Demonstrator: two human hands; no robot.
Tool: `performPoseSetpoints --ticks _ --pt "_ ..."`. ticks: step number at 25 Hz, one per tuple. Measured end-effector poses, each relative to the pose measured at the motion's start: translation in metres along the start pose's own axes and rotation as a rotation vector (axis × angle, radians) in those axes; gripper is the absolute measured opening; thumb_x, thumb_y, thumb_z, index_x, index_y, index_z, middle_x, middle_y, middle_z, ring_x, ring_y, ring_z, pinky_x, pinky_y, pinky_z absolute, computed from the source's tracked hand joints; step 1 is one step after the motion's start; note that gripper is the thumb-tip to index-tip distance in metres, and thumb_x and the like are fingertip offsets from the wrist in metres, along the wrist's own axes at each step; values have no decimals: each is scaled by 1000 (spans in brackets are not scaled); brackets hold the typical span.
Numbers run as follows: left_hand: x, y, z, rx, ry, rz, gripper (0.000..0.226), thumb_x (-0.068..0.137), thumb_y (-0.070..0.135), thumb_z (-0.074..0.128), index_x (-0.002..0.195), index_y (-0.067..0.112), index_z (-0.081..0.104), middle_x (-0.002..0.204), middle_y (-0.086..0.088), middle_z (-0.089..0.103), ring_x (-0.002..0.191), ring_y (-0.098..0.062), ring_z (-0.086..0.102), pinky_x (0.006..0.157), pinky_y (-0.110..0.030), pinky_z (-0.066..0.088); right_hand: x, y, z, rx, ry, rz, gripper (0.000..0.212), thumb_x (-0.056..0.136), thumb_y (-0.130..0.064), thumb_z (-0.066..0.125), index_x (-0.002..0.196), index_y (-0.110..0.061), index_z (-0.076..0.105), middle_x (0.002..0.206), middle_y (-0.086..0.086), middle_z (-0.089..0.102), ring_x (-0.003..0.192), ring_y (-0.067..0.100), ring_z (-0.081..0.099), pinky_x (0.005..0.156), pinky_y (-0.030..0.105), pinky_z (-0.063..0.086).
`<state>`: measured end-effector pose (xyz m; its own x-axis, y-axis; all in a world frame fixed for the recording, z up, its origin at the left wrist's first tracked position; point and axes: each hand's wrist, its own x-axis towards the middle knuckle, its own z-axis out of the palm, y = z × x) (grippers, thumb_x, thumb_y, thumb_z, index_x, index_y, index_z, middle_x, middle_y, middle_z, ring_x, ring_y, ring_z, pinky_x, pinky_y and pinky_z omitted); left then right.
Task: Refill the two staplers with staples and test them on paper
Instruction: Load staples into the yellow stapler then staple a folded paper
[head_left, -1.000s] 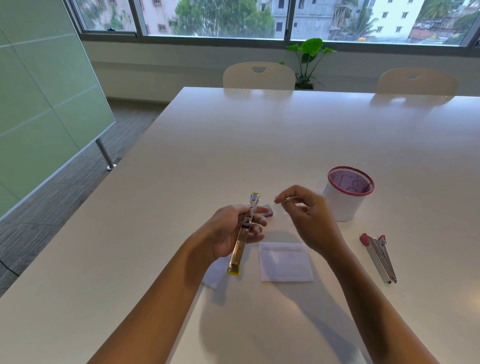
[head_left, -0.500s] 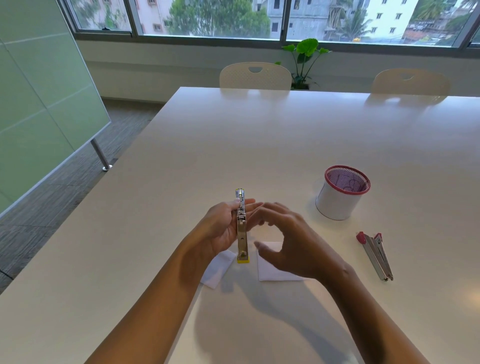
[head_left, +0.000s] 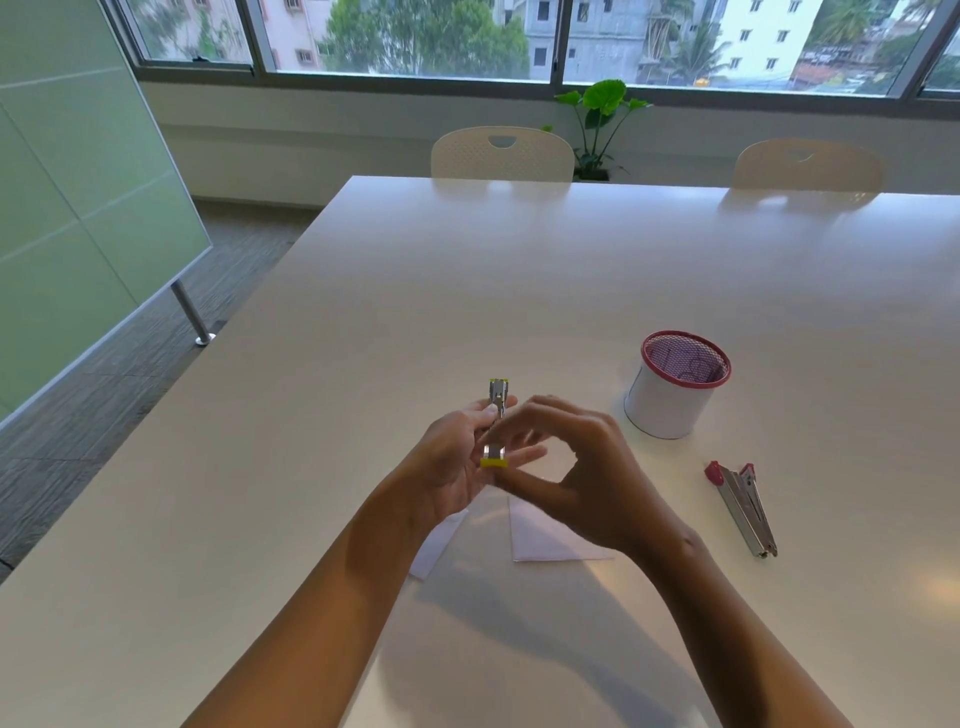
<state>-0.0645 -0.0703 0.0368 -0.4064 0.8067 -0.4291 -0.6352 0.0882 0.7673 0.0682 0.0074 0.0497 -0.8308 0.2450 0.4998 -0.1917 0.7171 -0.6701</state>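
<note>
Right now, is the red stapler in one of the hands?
No, the red stapler lies on the table to the right, apart from both hands, while the left hand holds the yellow stapler.

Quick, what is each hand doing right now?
Left hand: holds the yellow-tipped stapler.
Right hand: fingers curled at the stapler; whether it holds anything cannot be told.
</note>
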Motion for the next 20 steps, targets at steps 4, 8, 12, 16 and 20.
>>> performPoseSetpoints --ticks 4,8,12,16,20 --pt "-6 -6 8 50 -85 20 36 107 14 28 112 7 63 105 -15 75 100 -32 72 82 -39 61 8 3 -4 7 184 55 15 85 -23 76 97 -17 70 90 -8 71 83 9 67 73 12 47" --pt "-6 -10 13 145 -119 -31 50 105 43 29 123 8 60 116 -22 70 103 -37 71 85 -41 59 15 10 -4 7 306 258 11 89 -39 66 92 -28 63 86 -18 68 84 3 65 69 7 47" --pt "-2 -14 15 199 -168 -69 66 97 60 30 134 9 51 124 -20 67 106 -39 69 88 -43 57 17 21 -3 66 364 439 18 91 -46 59 91 -29 64 85 -16 68 84 -1 66 65 7 49" --pt "-1 -17 16 279 -183 -38 56 98 48 42 136 7 50 124 -23 66 107 -40 68 89 -45 57 13 31 -7 87 332 538 20 94 -42 59 101 -24 65 98 -12 69 93 2 65 76 15 50" --pt "-5 -19 19 301 -203 -19 41 99 38 45 127 9 54 120 -24 67 101 -39 70 85 -42 59 13 32 -7 293 250 757 58 89 -51 58 137 -21 45 134 -3 55 119 17 55 90 26 46"
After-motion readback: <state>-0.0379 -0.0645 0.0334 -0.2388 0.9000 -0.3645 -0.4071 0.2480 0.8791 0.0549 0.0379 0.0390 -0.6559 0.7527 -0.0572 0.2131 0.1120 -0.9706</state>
